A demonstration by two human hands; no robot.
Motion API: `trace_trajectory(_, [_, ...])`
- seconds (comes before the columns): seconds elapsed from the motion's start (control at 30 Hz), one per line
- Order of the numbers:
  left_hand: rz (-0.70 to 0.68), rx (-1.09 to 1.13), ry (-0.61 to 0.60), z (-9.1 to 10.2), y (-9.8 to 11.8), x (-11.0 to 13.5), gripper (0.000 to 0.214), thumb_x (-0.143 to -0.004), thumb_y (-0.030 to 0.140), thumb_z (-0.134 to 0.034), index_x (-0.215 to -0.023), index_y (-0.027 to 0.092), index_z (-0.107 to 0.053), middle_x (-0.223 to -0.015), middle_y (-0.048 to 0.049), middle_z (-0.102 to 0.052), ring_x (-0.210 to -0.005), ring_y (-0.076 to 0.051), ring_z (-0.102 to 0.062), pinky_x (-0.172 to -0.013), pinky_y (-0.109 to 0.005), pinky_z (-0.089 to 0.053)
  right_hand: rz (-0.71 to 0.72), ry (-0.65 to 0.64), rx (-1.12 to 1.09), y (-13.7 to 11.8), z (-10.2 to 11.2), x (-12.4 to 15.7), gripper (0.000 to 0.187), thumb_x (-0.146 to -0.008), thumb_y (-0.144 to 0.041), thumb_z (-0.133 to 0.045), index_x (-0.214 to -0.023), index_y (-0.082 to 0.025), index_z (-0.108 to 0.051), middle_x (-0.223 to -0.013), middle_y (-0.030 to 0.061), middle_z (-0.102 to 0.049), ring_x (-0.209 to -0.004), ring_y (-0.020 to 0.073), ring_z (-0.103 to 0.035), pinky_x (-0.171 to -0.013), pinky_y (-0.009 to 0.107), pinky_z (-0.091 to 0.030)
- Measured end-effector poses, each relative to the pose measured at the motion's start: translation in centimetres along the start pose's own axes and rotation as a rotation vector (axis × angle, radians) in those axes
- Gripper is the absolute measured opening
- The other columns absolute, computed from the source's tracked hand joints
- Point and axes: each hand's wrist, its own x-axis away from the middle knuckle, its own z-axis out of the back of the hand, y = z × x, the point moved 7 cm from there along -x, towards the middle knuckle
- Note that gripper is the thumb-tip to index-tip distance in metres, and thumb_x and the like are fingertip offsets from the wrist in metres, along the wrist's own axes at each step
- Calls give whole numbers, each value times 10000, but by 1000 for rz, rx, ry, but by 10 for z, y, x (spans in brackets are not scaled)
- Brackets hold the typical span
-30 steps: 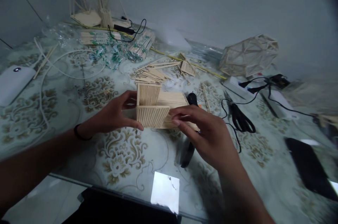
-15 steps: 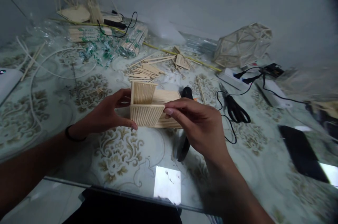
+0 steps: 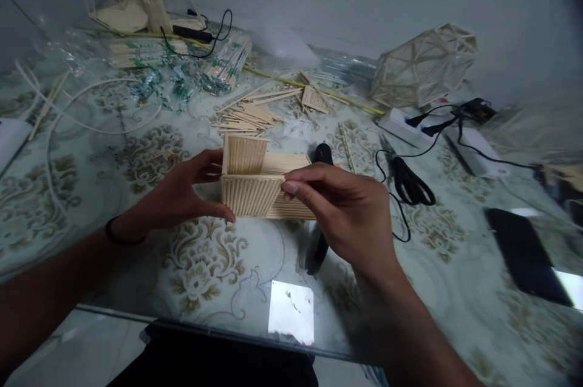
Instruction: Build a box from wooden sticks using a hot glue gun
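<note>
Mid-tabletop [image 3: 259, 259]: one stick model [image 3: 252, 197], walls upright at its left end, flat slatted part behind and to the right. Left hand [image 3: 186, 189]: thumb and fingers spread apart about that end, thumb at the lower front corner; whether it grips, I cannot tell. Right hand [image 3: 350, 205]: thumb and forefinger pinched on the front wall's upper right corner. Just beside: black tool [image 3: 322, 153], partly hidden; scissors [image 3: 412, 181]. Behind: loose sticks [image 3: 248, 118]. Farther back: bundled sticks [image 3: 231, 62]; lattice frame [image 3: 426, 68].
</note>
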Motion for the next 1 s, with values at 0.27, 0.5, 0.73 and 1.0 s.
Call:
trace_trajectory(0.27, [9,46,-13,0,-5,1,894,-555,437,-1087,-1331,232,-693,-1306,-86,-809,-1267,-345,-768,-1162,-462,-617,10,1,9,0,-3,1,108,-917,-166,-835,-863,-256,-862,-838,-25,-862,-701,145,-793,-699,258,-652])
trace_trajectory(0.5, [50,78,11,1,-7,0,862,-546,392,-1085,-1297,227,-696,-1307,-89,-814,-1261,-343,-771,-1154,-472,-620,29,0,63,3,1,5,92,-988,-195,-774,-959,-242,-848,-965,7,-876,-801,173,-812,-786,315,-664])
trace_trajectory(0.73, [108,149,101,14,-11,4,688,-629,347,-1041,-1223,262,-705,-1251,-37,-850,-1204,-333,-799,-1109,-466,-649,468,-133,516,-14,-7,20,42,-1026,-206,-768,-1060,-204,-794,-1013,83,-843,-932,243,-775,-831,407,-634])
trace_trajectory(1.0, [157,222,168,14,-6,9,689,-621,380,-1038,-1210,213,-723,-1200,-68,-863,-1143,-318,-816,-1007,-395,-678,646,-34,694,-19,-19,30,74,-1039,-162,-752,-1049,-232,-774,-956,46,-838,-854,216,-711,-799,405,-555])
